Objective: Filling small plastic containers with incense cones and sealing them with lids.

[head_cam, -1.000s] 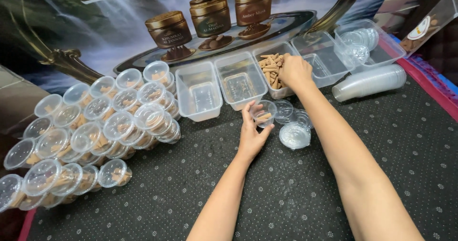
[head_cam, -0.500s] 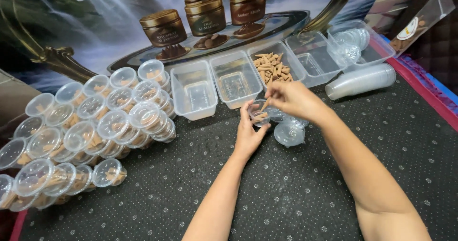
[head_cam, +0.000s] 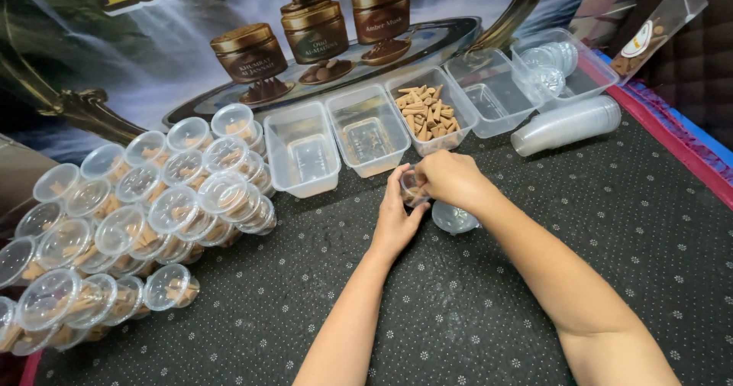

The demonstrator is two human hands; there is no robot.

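While my left hand cups a small clear plastic cup above the dark dotted surface, my right hand closes its grip at the cup's rim, beside a clear round lid

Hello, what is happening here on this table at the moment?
A person holds a small clear cup between the left hand and the right hand, above a dark dotted mat. Some more clear cups lie just beside the hands. Behind them stands a row of clear trays; one tray holds small tan cone pieces. On the left lies a big pile of lidded cups with such pieces inside.
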